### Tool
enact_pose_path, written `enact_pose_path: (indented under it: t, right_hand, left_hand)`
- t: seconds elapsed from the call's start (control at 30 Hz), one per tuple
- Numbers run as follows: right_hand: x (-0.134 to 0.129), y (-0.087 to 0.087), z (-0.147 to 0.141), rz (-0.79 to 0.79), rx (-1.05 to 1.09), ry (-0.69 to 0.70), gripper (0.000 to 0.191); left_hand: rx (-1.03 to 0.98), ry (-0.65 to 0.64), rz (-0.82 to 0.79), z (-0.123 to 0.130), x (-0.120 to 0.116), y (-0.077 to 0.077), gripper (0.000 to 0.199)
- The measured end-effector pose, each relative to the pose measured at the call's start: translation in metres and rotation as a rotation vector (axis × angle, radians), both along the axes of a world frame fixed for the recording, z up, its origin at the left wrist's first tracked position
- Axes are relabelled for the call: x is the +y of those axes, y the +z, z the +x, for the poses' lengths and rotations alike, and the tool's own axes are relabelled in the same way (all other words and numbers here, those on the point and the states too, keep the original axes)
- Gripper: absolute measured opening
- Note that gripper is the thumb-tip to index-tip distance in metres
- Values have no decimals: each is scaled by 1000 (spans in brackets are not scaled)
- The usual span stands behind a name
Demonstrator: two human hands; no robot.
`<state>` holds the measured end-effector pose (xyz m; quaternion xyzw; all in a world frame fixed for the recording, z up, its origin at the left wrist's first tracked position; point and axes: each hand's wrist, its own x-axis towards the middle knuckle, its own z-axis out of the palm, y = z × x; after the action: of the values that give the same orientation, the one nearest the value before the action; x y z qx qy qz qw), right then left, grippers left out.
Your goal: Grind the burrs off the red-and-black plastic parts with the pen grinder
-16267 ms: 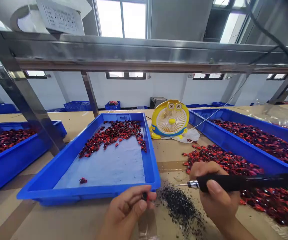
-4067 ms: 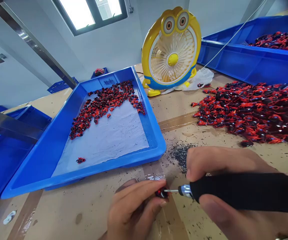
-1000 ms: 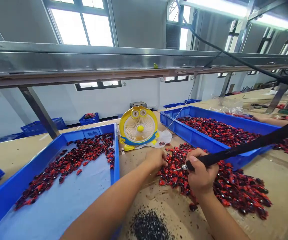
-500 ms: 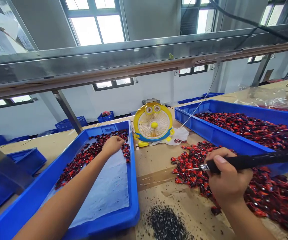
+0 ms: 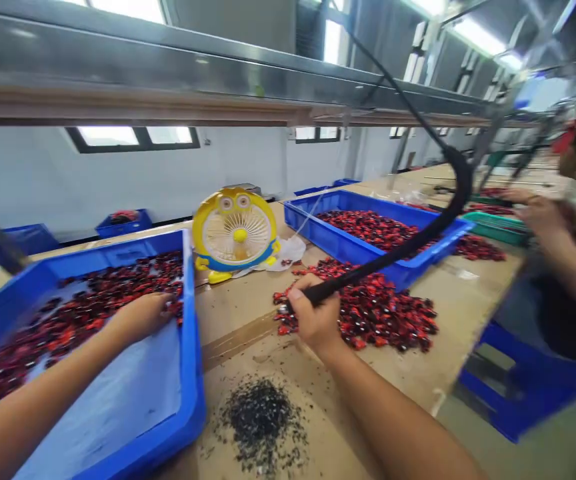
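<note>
Co-worker (image 5: 548, 223) now visible; right hand (image 5: 317, 317) grips black tool (image 5: 363, 271); left hand (image 5: 143, 316) over tray (image 5: 194, 400), grip unclear.

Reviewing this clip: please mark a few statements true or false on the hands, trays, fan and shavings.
1. The right hand holds a black tool. True.
2. The left hand is over the loose pile of parts. False: it is over the left tray.
3. The fan stands between the left tray and the right tray. True.
4. The black shavings lie inside the left tray. False: they lie on the table beside it.
5. The green basket is left of the fan. False: it is to the fan's right.
</note>
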<state>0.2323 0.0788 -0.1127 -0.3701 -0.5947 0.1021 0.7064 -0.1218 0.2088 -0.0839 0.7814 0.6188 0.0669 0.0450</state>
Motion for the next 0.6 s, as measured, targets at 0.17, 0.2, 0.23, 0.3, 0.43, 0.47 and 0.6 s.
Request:
enact_pose_path:
  t: [0.17,0.2,0.23,0.3,0.43,0.47,0.6]
  right_hand:
    - [2,1,-5,-14,-36,5,28]
    - [0,2,-6,-10,-27,23,29]
    - [-2,3,-7,-5,-14,42,29]
    - [-6,4,-8,2,11,80,30]
    - [-15,6,-11,0,30,135,32]
    - [-19,7,-13,-3,28,147,33]
    - [-38,10,-26,-10,43,195,35]
  left_hand:
    - [24,83,-99,-16,-12,19,23]
    - [-16,95,-103,-20,-19,26,26]
    - [-68,107,-111,-22,-28,33,28]
    - [-203,134,-134,-25,-48,49,36]
    - [-502,166,-91,-13,-111,63,64]
    - [-559,154,-52,-6,-132,61,61]
    - [-691,-4,123,27,-219,40,38]
